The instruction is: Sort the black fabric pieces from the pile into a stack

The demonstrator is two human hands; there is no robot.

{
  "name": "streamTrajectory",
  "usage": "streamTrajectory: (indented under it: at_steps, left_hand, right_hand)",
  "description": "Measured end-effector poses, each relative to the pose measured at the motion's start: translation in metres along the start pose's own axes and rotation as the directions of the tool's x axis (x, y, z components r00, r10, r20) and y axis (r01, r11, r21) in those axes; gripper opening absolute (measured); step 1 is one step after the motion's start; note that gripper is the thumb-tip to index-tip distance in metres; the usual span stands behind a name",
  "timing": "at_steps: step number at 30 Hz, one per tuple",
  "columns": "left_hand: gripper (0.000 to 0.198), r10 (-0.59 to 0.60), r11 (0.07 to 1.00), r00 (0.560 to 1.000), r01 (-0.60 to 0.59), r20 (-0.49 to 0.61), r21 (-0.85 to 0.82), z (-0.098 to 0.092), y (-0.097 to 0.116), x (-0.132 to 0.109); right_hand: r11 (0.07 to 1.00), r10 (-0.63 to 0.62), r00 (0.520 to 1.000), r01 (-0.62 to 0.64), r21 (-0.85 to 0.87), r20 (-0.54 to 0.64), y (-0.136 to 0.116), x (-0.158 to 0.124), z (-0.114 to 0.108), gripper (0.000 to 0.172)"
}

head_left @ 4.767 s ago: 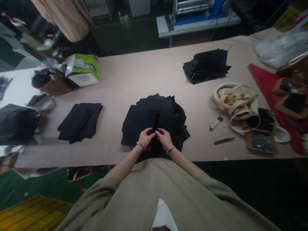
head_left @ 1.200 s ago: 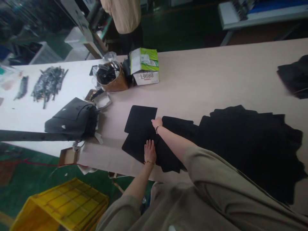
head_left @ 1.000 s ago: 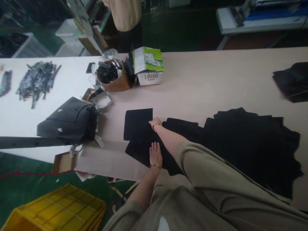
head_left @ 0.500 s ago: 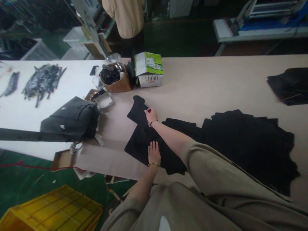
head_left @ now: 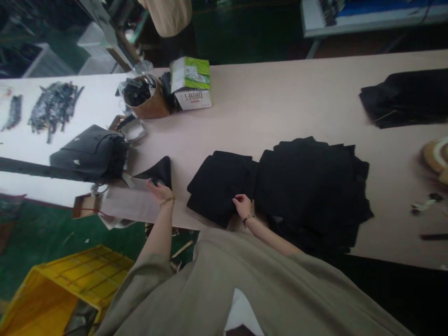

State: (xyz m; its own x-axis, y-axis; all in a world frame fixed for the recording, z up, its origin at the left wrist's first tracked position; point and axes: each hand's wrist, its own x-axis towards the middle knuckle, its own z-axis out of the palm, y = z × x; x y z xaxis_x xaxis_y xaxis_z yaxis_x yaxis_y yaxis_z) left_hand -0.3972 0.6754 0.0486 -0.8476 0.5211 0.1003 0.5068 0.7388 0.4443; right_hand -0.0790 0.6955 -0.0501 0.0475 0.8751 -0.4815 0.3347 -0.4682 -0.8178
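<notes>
My left hand [head_left: 159, 190] sits near the table's front edge, under a black triangular piece of cut material [head_left: 156, 171], its fingers apparently gripping that piece. A pale sheet [head_left: 131, 201] lies just left of it. My right hand [head_left: 242, 205] touches the lower right edge of a folded black stack [head_left: 219, 186]. Right beside that stack lies a larger, ragged pile of black pieces [head_left: 311, 191]. Another black pile [head_left: 402, 98] lies at the far right of the beige table [head_left: 266, 102].
Behind my left hand stand a woven basket of black scraps [head_left: 147, 102], a green-and-white box [head_left: 191, 84] and a black bag [head_left: 87, 154]. A yellow crate [head_left: 77, 280] sits on the floor. A person in a beige top [head_left: 168, 14] stands beyond the table.
My left hand has moved left, off the black stack, with a black piece at it. The black pieces now form a tighter stack, and my right hand has moved down to its edge.
</notes>
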Motion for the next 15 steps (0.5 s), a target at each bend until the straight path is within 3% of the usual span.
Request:
streamTrajectory:
  at_steps: [2, 3, 4, 6, 7, 8, 9, 11, 13, 15]
  left_hand:
    - [0.035, 0.165, 0.986, 0.976, -0.165, 0.140, -0.015, 0.003, 0.021, -0.023]
    - [0.030, 0.278, 0.960, 0.927, -0.275, 0.253, -0.047, 0.009, 0.032, -0.041]
    - [0.026, 0.385, 0.922, 0.849, -0.376, 0.363, -0.098, 0.017, 0.043, -0.062]
    - [0.024, 0.569, 0.808, 0.610, -0.538, 0.551, -0.239, 0.033, 0.062, -0.104]
    - [0.022, 0.593, 0.785, 0.542, -0.556, 0.596, -0.275, 0.039, 0.068, -0.121]
    - [0.023, 0.594, 0.780, 0.514, -0.558, 0.619, -0.285, 0.043, 0.072, -0.133]
    - [0.025, 0.573, 0.795, 0.533, -0.544, 0.623, -0.266, 0.043, 0.073, -0.139]
    - [0.031, 0.521, 0.833, 0.611, -0.516, 0.596, -0.200, 0.034, 0.071, -0.131]
    - [0.035, 0.500, 0.847, 0.663, -0.509, 0.558, -0.155, 0.014, 0.064, -0.097]
    - [0.033, 0.467, 0.867, 0.729, -0.487, 0.500, -0.100, -0.012, 0.057, -0.047]
  right_hand:
    - [1.000, -0.019, 0.999, 0.018, 0.022, 0.038, -0.001, -0.003, -0.001, 0.014]
    - [0.999, -0.032, 0.998, 0.030, 0.035, 0.054, -0.005, -0.003, 0.000, 0.017]
    - [0.997, -0.052, 0.996, 0.048, 0.055, 0.066, -0.011, -0.003, 0.001, 0.018]
    - [0.989, -0.102, 0.991, 0.091, 0.117, 0.090, -0.022, -0.004, 0.004, 0.017]
    - [0.982, -0.115, 0.988, 0.097, 0.164, 0.106, -0.027, -0.005, 0.007, 0.016]
    - [0.971, -0.112, 0.985, 0.082, 0.224, 0.128, -0.031, -0.007, 0.010, 0.015]
    - [0.956, -0.094, 0.983, 0.045, 0.291, 0.159, -0.034, -0.009, 0.013, 0.016]
    - [0.912, -0.047, 0.975, -0.047, 0.407, 0.217, -0.034, -0.015, 0.020, 0.020]
    - [0.894, -0.034, 0.984, -0.048, 0.445, 0.174, -0.030, -0.020, 0.024, 0.023]
    - [0.926, -0.018, 1.000, 0.015, 0.376, 0.004, -0.022, -0.022, 0.026, 0.027]
